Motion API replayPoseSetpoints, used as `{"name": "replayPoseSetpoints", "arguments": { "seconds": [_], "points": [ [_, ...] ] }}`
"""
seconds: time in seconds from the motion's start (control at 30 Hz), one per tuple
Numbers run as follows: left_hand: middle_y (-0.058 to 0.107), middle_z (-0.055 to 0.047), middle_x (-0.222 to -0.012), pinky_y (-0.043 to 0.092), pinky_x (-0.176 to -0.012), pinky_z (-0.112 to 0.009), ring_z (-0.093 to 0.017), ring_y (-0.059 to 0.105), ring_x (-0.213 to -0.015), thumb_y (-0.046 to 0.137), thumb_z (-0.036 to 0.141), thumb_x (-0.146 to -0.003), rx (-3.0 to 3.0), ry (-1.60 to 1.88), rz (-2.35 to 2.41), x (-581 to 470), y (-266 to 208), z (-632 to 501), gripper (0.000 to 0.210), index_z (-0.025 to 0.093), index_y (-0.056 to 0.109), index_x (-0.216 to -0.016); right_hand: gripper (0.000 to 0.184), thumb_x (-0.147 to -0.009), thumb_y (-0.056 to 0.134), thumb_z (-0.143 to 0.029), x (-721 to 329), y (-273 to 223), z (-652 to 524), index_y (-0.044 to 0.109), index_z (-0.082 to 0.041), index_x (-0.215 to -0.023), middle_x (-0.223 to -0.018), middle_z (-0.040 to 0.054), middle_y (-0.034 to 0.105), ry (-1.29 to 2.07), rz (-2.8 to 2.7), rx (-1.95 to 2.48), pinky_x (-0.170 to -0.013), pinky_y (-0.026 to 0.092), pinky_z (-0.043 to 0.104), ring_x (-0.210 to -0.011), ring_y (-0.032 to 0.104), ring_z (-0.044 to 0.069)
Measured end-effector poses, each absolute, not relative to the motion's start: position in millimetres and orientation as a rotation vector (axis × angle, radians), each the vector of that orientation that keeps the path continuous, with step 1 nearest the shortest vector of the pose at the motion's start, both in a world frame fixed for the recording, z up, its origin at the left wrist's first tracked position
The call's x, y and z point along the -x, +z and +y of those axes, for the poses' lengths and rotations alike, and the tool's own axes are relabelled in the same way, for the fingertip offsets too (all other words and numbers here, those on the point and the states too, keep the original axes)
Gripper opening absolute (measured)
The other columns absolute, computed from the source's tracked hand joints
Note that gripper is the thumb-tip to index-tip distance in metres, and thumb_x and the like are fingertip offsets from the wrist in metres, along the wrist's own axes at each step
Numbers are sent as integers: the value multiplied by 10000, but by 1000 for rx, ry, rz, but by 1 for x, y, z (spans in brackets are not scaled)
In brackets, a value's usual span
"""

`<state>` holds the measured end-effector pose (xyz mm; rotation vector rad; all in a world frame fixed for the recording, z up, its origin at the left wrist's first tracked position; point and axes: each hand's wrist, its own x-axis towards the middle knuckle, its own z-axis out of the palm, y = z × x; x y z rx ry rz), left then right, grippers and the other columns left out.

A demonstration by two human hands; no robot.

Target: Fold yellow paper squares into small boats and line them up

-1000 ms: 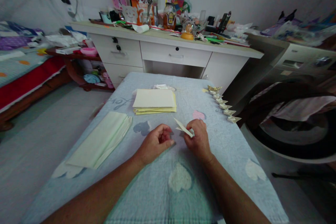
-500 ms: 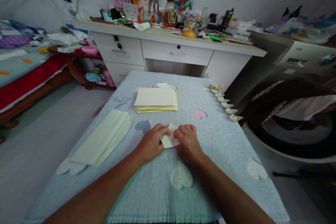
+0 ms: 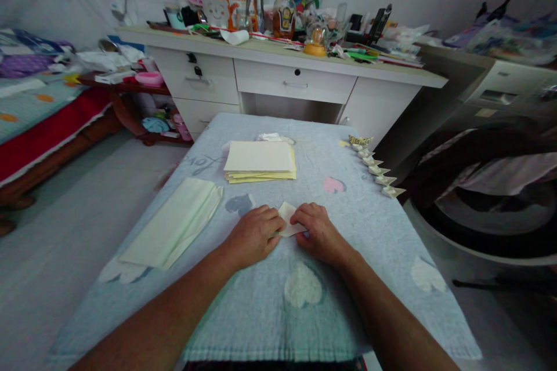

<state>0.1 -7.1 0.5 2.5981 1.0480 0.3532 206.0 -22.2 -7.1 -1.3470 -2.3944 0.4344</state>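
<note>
A small folded piece of cream paper [image 3: 287, 211] lies low over the cloth-covered table, between my two hands. My left hand [image 3: 257, 233] pinches its left side, thumb and fingers closed together. On the other side, my right hand [image 3: 319, 231] has its fingers bent onto the paper's right part, thumb tucked below. The fingers hide much of the paper's edges. Beyond the hands sits a stack of cream and yellow paper sheets [image 3: 260, 157]. A folded pale green cloth or paper bundle [image 3: 174, 220] lies to the left of my left hand.
Several folded paper boats [image 3: 379, 171] stand in a row along the table's right edge. A blue tablecloth with hearts [image 3: 361, 278] covers the table. Behind it is a cluttered white desk [image 3: 296, 78]. A washing machine [image 3: 491, 104] stands right, a bed [image 3: 43, 110] left.
Both hands stay on the small paper. My left fingers have closed further over its left side, and the right hand has turned slightly. The view has shifted a little.
</note>
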Motion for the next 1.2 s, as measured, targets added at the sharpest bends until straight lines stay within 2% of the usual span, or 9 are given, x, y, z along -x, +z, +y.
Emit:
{"name": "replayPoseSetpoints", "arguments": {
  "seconds": [0.17,0.3,0.37,0.5,0.73,0.93,1.2],
  "points": [
    [570,-43,-798,403,-740,-318,-194,523,-801,477,185,-858,-2558,349,1073,-1,1,-5,136,189,583,-772,275,-699,580,-51,-226,-4,-18,636,-208,-918,-963,34,592,506,-2344,1422,-846,324,340,-936,482,200],
    [565,-45,-804,397,-718,-304,-196,530,-812,471,198,-863,-2501,368,1115,-1,0,-4,151,188,567,-747,88,-793,612,-128,-236,-2,-11,666,-197,-806,-918,32,602,590,-2233,1469,-834,337,334,-898,499,185],
    [559,-39,-792,392,-708,-299,-196,532,-808,496,210,-850,-2471,368,1141,1,-1,-3,130,189,560,-738,51,-811,632,-175,-238,-3,-9,676,-193,-791,-919,37,603,619,-2191,1489,-828,345,334,-899,502,186],
    [546,-33,-780,388,-689,-292,-194,535,-801,518,254,-852,-2428,355,1173,4,-1,-2,157,182,564,-721,56,-821,633,-201,-237,-7,-7,687,-192,-808,-918,38,600,618,-2147,1534,-820,348,335,-905,496,192],
    [545,-52,-828,409,-763,-317,-204,543,-856,467,273,-893,-2392,380,1231,5,-2,-2,232,169,607,-740,112,-844,620,-263,-234,-12,-6,690,-190,-795,-904,36,595,577,-2092,1644,-817,325,337,-889,487,194],
    [554,-60,-834,403,-768,-318,-205,538,-851,509,316,-883,-2418,364,1335,6,-5,1,250,165,622,-721,135,-828,630,-300,-230,-13,-5,685,-183,-790,-925,46,589,494,-2056,1770,-786,305,327,-900,484,203],
    [566,-56,-837,395,-776,-315,-196,539,-845,495,296,-893,-2413,301,1354,6,-2,2,248,168,650,-749,152,-833,618,-308,-230,-15,-4,691,-177,-807,-944,52,588,478,-2069,1820,-797,305,318,-904,482,197]
  ]
}}
